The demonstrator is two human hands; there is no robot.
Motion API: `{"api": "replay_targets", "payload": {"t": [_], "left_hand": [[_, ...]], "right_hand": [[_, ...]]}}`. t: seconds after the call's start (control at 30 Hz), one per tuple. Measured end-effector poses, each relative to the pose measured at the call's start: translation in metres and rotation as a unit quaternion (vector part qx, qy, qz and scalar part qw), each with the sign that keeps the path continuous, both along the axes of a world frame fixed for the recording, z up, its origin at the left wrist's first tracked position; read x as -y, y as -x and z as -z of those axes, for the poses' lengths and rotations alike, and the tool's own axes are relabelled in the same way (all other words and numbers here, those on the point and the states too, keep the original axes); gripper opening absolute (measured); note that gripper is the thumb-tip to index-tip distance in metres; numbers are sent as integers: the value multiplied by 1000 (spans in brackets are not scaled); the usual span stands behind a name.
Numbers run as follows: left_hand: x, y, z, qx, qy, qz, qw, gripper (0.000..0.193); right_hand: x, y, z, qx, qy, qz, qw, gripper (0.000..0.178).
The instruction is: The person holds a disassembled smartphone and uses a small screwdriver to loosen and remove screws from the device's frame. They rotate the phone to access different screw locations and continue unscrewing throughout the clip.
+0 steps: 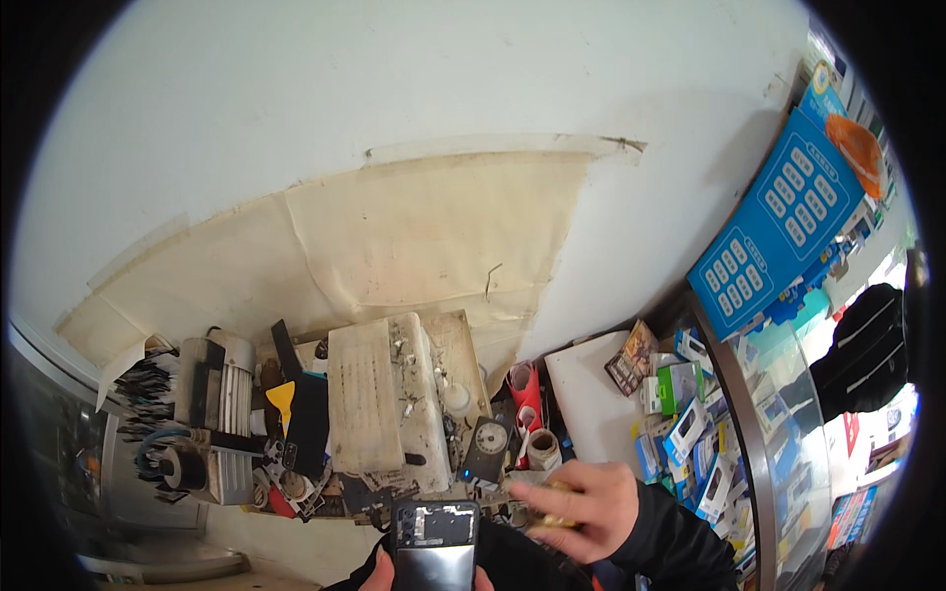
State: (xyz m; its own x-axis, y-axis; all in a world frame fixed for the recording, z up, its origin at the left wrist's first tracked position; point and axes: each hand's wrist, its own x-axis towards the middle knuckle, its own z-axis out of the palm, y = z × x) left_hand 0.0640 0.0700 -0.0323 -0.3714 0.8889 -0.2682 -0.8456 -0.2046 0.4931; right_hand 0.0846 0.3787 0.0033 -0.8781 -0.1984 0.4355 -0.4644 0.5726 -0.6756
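A dark phone (435, 566) with its back cover off stands near the lower edge, its inner boards and metal parts showing at the top. My left hand (377, 574) grips it, with the thumb along the left side and fingertips at the right side. To the right of the phone, my right hand (599, 505) is raised and apart from it, coming from a black sleeve. Its fingers curl around a small gold-coloured object (560, 504), partly hidden and blurred, whose kind I cannot make out.
A dusty white box-shaped machine (367, 399) stands behind the phone, beside a dial device (487, 442). At left are a yellow scraper (281, 396) and grey metal equipment (235, 366). Red rolls (522, 384) stand right of centre. Small boxes (687, 431) fill a glass-edged counter at right.
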Motion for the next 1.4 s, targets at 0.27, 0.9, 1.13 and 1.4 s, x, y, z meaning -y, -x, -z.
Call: {"api": "replay_targets", "payload": {"t": [0.27, 0.9, 1.13, 1.4], "left_hand": [[3, -30, 11, 74, -38, -113, 990, 110], [122, -18, 30, 85, -138, -16, 987, 101], [215, 30, 53, 164, -149, 258, 940, 108], [269, 1, 38, 166, -12, 512, 843, 112]], "right_hand": [[-50, 155, 60, 201, 33, 83, 975, 75], [-33, 128, 78, 24, 164, 292, 942, 22], [227, -123, 87, 219, 352, 451, 790, 20], [460, -186, 17, 85, 665, 313, 673, 45]]}}
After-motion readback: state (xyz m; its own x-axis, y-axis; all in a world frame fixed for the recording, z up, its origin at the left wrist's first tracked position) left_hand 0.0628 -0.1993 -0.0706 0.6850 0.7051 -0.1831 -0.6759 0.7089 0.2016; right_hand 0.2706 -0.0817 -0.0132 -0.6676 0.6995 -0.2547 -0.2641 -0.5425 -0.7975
